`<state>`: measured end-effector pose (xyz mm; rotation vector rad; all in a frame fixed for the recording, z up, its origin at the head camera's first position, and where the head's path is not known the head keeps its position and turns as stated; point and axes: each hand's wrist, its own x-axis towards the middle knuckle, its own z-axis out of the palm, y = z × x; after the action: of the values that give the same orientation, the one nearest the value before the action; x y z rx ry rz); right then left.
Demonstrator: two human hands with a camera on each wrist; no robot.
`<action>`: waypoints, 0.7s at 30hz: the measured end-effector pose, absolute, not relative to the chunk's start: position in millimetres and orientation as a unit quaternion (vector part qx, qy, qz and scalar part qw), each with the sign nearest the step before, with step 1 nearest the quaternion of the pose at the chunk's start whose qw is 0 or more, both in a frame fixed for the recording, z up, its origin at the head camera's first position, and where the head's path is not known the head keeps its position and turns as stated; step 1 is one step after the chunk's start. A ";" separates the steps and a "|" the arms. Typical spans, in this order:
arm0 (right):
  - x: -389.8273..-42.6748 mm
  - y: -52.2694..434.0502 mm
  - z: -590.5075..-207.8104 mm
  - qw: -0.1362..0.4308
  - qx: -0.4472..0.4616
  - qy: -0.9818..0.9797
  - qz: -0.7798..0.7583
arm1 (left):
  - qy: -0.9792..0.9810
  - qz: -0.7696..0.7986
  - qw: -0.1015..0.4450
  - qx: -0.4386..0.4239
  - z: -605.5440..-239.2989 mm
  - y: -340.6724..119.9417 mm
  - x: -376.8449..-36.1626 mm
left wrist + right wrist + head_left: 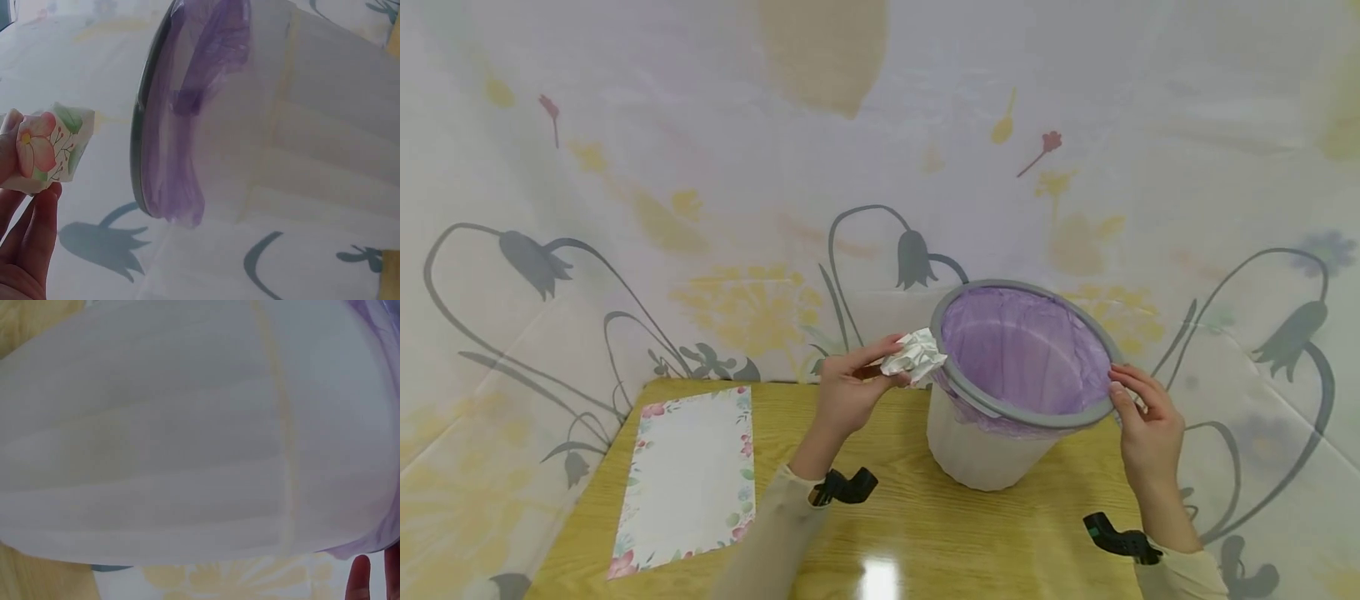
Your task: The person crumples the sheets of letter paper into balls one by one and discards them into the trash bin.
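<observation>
Left hand [848,392] pinched a crumpled paper ball [913,357] between thumb and fingertips, held up off the worktop [925,508], the ball touching or just shy of the near-left edge of the bin's grey rim [958,387]. Left wrist view showed flower print on the crumple [50,147]. Right hand [1146,425] gripped the rim on the opposite side, fingers curled over it, steadying the bin [981,454]. Bin white, lined with a purple bag [1022,350], and tipped toward the person, mouth facing the hands. Beyond the left hand, further left, a flat flower-bordered sheet [688,479] lay on the worktop. Flowered cloth backdrop [700,167] behind everything.

Risks, as judged: ball sat at the rim, not over the opening; released there it could bounce off the rim and drop outside. Bin rested tilted on its base edge; a slackened right grip might let it rock or slide
</observation>
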<state>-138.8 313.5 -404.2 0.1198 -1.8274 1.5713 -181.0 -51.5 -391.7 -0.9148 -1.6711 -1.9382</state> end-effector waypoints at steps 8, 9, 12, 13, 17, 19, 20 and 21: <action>-139.7 312.6 -405.9 0.367 0.047 -0.687 0.625 | -0.608 -0.689 0.153 -0.363 -354.4 -21.8 -206.8; -140.1 312.4 -406.0 0.370 0.050 -0.683 0.627 | -0.608 -0.690 0.137 -0.368 -349.9 -18.0 -210.2; -140.9 311.8 -406.0 0.377 0.059 -0.671 0.636 | -0.616 -0.684 0.082 -0.382 -337.1 -6.7 -220.9; -140.9 311.5 -406.0 0.379 0.058 -0.670 0.635 | -0.624 -0.677 0.067 -0.385 -332.9 -3.2 -224.6; -141.1 310.7 -406.1 0.384 0.055 -0.665 0.638 | -0.661 -0.640 0.027 -0.392 -315.3 11.8 -238.2; -141.2 310.4 -406.4 0.386 0.051 -0.665 0.638 | -0.674 -0.623 0.004 -0.396 -308.1 19.6 -244.6; -141.5 310.3 -406.6 0.386 0.050 -0.664 0.639 | -0.679 -0.616 -0.007 -0.399 -305.0 23.4 -247.4; -141.9 310.2 -407.0 0.386 0.048 -0.664 0.639 | -0.684 -0.609 -0.017 -0.402 -302.5 26.9 -249.9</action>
<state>-141.9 310.2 -407.0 0.1231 -1.6899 1.6255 -249.9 26.9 -302.5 -1.2750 -2.1721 -1.9326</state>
